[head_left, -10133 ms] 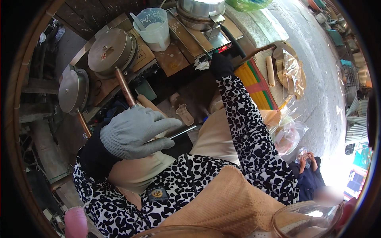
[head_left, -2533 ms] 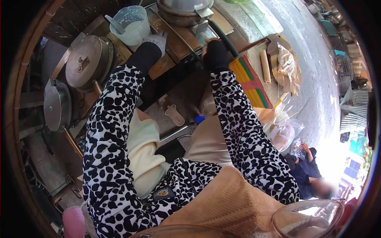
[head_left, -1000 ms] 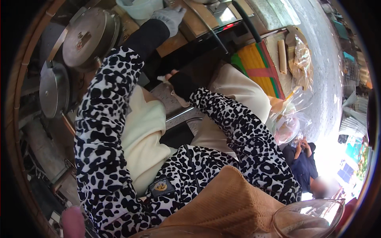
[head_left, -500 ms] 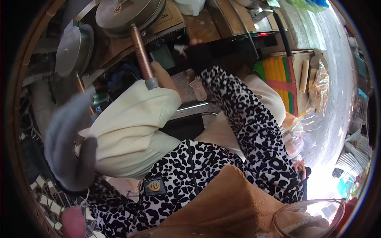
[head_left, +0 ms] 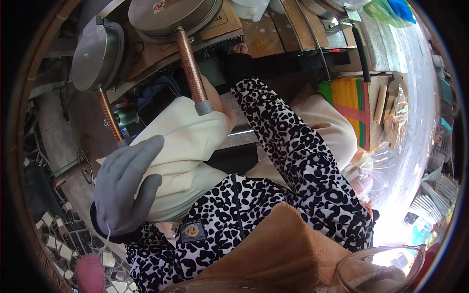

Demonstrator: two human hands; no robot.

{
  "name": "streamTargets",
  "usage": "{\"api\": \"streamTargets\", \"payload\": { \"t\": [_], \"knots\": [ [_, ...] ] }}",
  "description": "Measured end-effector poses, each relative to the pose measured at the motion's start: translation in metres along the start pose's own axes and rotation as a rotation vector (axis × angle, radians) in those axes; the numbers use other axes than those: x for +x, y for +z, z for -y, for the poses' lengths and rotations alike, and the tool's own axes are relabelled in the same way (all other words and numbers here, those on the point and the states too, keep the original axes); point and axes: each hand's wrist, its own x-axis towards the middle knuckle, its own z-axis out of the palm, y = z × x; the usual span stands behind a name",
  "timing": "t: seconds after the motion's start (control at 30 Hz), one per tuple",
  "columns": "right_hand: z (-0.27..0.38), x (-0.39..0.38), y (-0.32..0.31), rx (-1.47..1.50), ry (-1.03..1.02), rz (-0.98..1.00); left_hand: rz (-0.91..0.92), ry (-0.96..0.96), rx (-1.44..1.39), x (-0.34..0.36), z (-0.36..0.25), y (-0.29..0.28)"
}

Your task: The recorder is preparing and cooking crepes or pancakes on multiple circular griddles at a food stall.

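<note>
My left hand (head_left: pixel 128 181), in a grey knitted glove, is raised over my lap at the left. Its fingers are stretched out with the thumb apart, and it holds nothing. Just beyond it is the handle end of a smaller round metal press (head_left: pixel 95 58) with a coppery coiled grip. A larger round metal press (head_left: pixel 168 17) sits on cardboard, its coppery handle (head_left: pixel 191 66) pointing toward me. My right hand (head_left: pixel 239 48) reaches forward to the worktop's edge, beside the cardboard. Only some bare fingers show past the black cuff; whatever they hold is hidden.
White containers (head_left: pixel 249 9) stand at the back. A long black handle (head_left: pixel 361 53) juts out at the right, above a striped box (head_left: pixel 349 102). A dark flat-screened device (head_left: pixel 159 105) and blue cloth (head_left: pixel 161 88) lie under the worktop. Clear plastic wrapping (head_left: pixel 369 171) is at my right.
My left hand has come to the right and slowed, no longer blurred. My right hand has moved up toward the worktop edge; the small white item by it and the pink perforated piece below are out of sight.
</note>
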Motion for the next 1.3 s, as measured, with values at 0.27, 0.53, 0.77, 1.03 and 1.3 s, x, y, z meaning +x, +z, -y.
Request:
{"api": "streamTargets", "payload": {
  "t": [0.27,0.53,0.77,1.03,1.3],
  "knots": [
    [-0.014,-0.007,-0.007,-0.074,-0.019,-0.007,0.003,0.043,-0.005,0.002,-0.004,-0.001],
    [-0.056,-0.081,-0.097,0.050,-0.402,0.655,0.057,-0.042,0.049,-0.014,-0.008,-0.003],
    [-0.188,-0.015,-0.060,0.568,0.155,0.347,0.037,0.019,0.057,-0.009,-0.009,0.001],
    [-0.067,-0.077,-0.047,-0.188,-0.143,0.081,0.048,0.010,0.054,-0.008,-0.013,0.001],
    [-0.137,-0.057,-0.078,-0.161,0.090,0.165,0.066,-0.024,0.062,-0.006,-0.012,0.001]
  ]
}}
